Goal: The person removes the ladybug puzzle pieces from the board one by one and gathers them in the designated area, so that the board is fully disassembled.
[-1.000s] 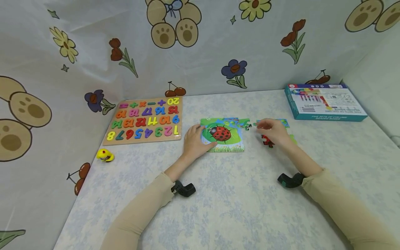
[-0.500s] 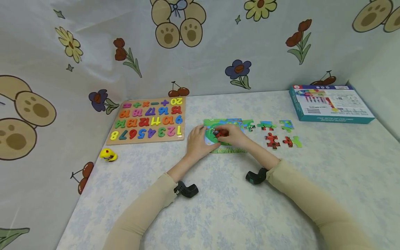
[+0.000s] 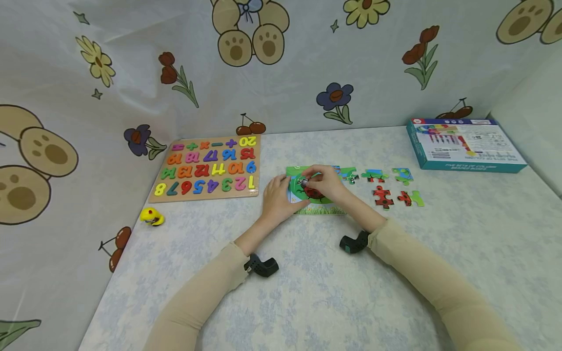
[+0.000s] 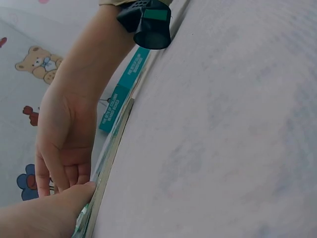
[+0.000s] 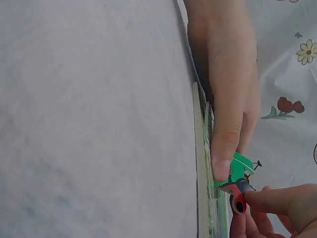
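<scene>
A ladybug jigsaw board (image 3: 322, 211) lies at mid-table, its green picture partly covered by both hands. My left hand (image 3: 278, 199) rests along its left side, fingers spread, thumb lying on the lower edge. Over the picture my right hand (image 3: 326, 184) pinches a jigsaw piece (image 5: 241, 166), green with a red and black ladybug part, tilted up from the board in the right wrist view. Just right of the board, loose pieces lie flat: a red and black piece (image 3: 383, 197), a blue and green piece (image 3: 402, 174), and several others.
A wooden number board (image 3: 206, 195) lies at the left, with a yellow toy (image 3: 151, 216) in front of it. A teal and white box (image 3: 467, 146) lies at the back right. A patterned cloth (image 3: 290, 112) hangs behind the table.
My right hand has moved left from the loose pieces to over the board, bringing a jigsaw piece, then shifted slightly there. My left hand stays at the board's left side.
</scene>
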{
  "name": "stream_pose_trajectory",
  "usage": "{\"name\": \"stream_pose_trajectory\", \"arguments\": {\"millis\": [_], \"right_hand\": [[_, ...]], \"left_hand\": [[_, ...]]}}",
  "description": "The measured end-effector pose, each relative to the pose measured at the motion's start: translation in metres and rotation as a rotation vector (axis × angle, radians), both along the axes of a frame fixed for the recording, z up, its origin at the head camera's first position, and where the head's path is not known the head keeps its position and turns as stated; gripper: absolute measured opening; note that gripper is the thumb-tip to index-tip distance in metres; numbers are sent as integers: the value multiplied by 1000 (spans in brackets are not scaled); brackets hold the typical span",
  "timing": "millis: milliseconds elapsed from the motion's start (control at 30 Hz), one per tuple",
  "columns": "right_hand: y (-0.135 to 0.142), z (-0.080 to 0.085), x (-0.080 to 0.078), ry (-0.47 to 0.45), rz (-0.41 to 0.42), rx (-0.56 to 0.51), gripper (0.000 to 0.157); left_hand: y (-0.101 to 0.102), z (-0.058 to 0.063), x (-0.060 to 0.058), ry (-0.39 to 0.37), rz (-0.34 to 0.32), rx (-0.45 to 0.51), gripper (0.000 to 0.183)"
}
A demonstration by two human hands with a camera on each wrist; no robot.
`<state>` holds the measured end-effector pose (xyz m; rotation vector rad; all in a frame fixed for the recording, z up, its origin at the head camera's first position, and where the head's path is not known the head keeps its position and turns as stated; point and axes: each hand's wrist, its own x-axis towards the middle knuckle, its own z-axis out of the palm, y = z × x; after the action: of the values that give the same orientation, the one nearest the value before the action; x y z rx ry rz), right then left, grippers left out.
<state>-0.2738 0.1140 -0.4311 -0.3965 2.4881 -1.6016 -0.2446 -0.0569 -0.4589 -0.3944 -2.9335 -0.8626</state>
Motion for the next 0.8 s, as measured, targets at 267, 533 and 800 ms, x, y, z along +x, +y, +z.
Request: {"name": "stream_pose_trajectory", "arguments": {"millis": [267, 533, 800], "right_hand": [[3, 0, 2, -15, 26, 25, 31], [17, 5, 8, -35, 60, 45, 37], [90, 22, 16, -88, -50, 134, 42]], "left_hand": [[0, 3, 1, -35, -46, -23, 89], [1, 0, 0, -41, -35, -50, 88], [1, 0, 0, -38, -30, 43, 84]]}}
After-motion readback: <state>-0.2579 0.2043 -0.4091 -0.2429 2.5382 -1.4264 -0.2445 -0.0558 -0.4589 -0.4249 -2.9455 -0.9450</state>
